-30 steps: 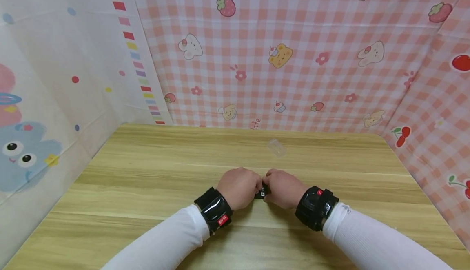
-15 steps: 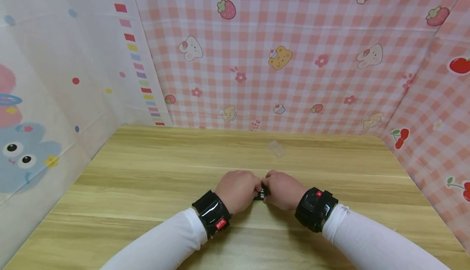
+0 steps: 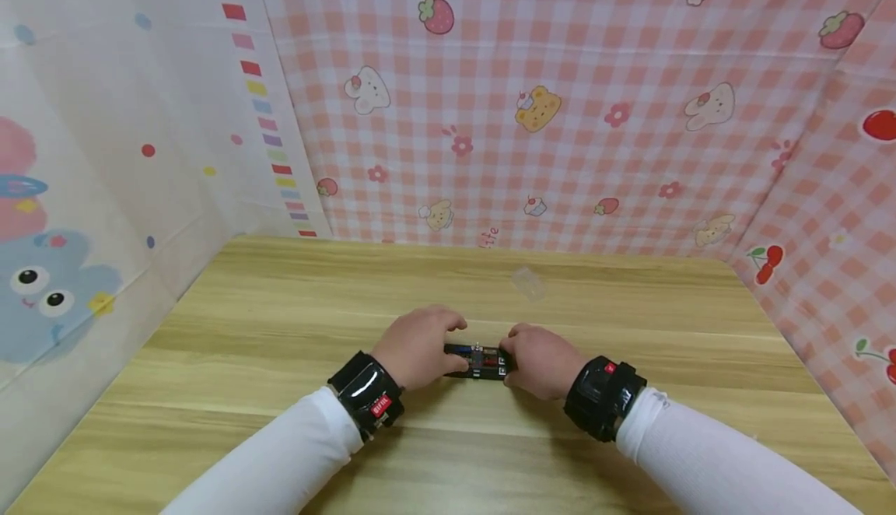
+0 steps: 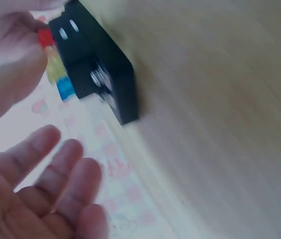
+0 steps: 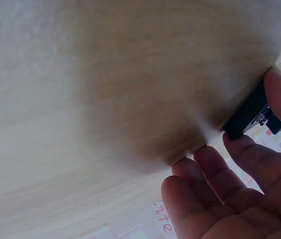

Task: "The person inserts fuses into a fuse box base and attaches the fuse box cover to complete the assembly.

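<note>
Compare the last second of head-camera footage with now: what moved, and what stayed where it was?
The left hand slid to its own side, off the black fuse block, uncovering its coloured inserts; its fingers now hang loose beside it. The right hand stayed, pinching the block's end on the wooden table. The small clear plastic piece farther back did not move.

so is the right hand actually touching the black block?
Touching. The right wrist view shows the right hand with its thumb pressed on the end of the black block; the head view agrees.
</note>
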Demonstrator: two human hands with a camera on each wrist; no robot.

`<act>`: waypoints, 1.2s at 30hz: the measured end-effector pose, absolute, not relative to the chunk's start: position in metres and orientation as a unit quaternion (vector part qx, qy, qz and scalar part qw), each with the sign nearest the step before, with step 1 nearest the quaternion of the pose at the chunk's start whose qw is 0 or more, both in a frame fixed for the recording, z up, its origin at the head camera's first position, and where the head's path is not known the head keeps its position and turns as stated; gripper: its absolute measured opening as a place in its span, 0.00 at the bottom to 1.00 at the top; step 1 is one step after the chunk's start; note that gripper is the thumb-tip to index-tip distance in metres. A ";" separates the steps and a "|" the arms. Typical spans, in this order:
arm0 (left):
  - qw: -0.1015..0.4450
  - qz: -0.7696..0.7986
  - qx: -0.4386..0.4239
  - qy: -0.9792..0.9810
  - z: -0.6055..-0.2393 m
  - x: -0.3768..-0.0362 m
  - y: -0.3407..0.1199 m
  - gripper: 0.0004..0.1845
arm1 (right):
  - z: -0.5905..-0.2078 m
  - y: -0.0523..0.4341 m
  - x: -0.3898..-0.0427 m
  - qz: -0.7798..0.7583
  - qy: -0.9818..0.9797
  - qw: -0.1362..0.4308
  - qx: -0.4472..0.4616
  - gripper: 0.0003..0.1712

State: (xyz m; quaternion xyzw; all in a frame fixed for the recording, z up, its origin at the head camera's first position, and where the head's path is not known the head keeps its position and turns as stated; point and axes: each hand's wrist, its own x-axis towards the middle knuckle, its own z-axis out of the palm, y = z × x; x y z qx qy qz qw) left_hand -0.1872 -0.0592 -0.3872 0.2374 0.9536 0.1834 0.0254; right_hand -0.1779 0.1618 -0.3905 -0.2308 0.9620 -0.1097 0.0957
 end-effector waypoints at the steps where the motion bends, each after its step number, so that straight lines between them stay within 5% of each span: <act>1: 0.035 0.183 0.231 0.955 -0.389 -0.188 -0.062 0.32 | -0.391 0.162 -0.178 -0.108 0.962 0.097 -0.230 0.18; 9: 0.071 0.179 0.216 0.957 -0.395 -0.191 -0.075 0.37 | -0.393 0.162 -0.179 -0.097 0.964 0.102 -0.224 0.22; 36: 0.084 0.156 0.221 0.959 -0.399 -0.195 -0.070 0.27 | -0.392 0.162 -0.180 -0.093 0.964 0.110 -0.222 0.22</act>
